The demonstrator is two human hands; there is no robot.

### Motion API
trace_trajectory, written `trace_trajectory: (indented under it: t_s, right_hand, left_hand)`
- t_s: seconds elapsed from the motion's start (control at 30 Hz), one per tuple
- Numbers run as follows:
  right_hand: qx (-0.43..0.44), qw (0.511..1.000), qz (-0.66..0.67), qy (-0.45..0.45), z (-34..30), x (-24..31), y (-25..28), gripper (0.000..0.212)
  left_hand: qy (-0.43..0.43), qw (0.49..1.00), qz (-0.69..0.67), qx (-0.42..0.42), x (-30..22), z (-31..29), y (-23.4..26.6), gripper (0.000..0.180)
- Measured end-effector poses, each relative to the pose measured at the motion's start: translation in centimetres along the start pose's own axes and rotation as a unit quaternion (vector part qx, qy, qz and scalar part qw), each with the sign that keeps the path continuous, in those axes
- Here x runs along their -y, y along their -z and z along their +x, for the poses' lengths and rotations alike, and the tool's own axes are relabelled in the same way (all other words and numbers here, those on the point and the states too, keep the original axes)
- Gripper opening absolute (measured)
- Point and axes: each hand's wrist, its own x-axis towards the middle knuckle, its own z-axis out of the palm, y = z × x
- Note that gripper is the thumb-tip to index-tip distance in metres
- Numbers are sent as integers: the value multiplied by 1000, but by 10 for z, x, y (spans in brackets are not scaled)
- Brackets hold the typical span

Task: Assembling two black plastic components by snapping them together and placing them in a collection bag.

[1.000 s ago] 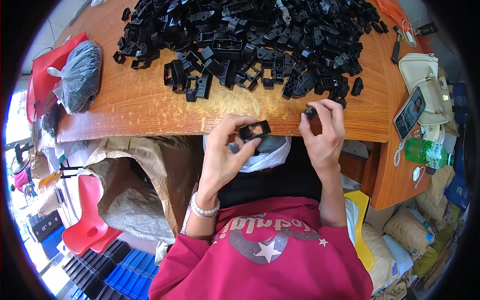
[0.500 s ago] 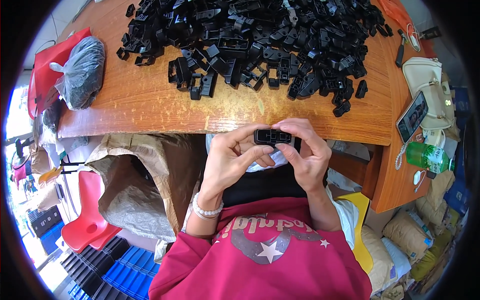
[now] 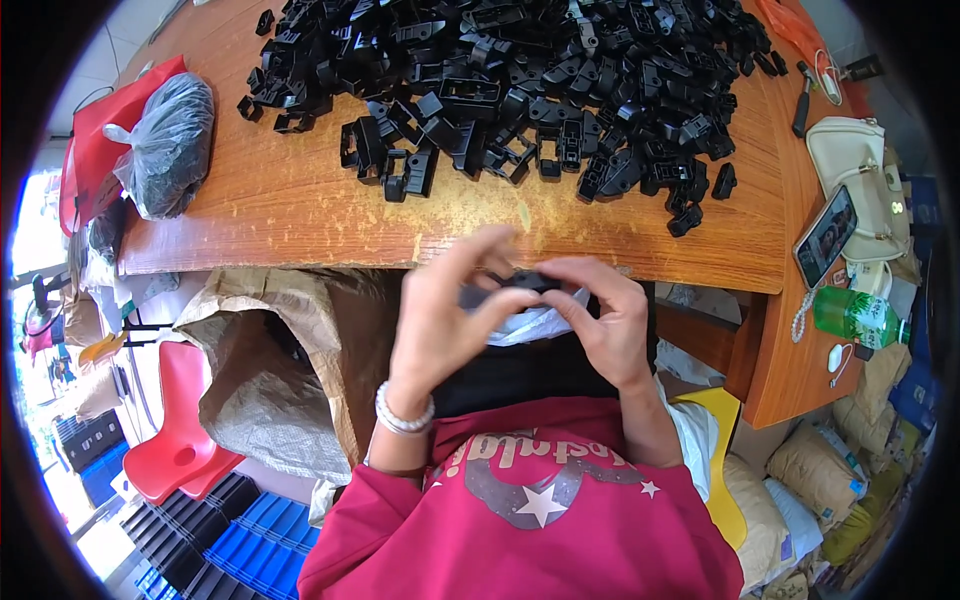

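Note:
A small black plastic part point(image 3: 535, 281) is between my hands, just off the table's front edge. Its far side is pinched by my right hand point(image 3: 608, 312), thumb below and bent index finger above. My left hand point(image 3: 432, 315) is smeared by motion. Its thumb lies against the part's left end, and its fingers curve over from above. Something dark shows in the left palm, too blurred to make out. On the table point(image 3: 300, 215) beyond lies a large heap of similar black plastic parts point(image 3: 470, 90).
A clear bag of dark pieces point(image 3: 170, 150) and a red bag point(image 3: 95, 150) are at the left. On the right are a hammer point(image 3: 802, 100), a phone point(image 3: 826, 235), a cream handbag point(image 3: 850, 160) and a green bottle point(image 3: 855, 315). A large open sack point(image 3: 280, 400) stands below the table edge.
The left hand has shifted left and its fingers have lifted. The black part has tilted, so its slotted face no longer shows. The right hand has moved slightly down and left.

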Motion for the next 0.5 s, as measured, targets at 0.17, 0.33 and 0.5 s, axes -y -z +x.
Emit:
trace_trajectory:
  t_s: [0.17,0.33,0.5]
  right_hand:
    - [-106,975,-151,120,20,0,14,25]
    - [-168,878,-425,147,54,-19,32,34]
    - [-191,877,-403,180,54,-19,34,28]
  left_hand:
    - [14,918,325,-228,30,33,28,22]
    - [57,918,347,-183,36,45,31,23]
    - [-3,889,420,-181,34,35,25,20]
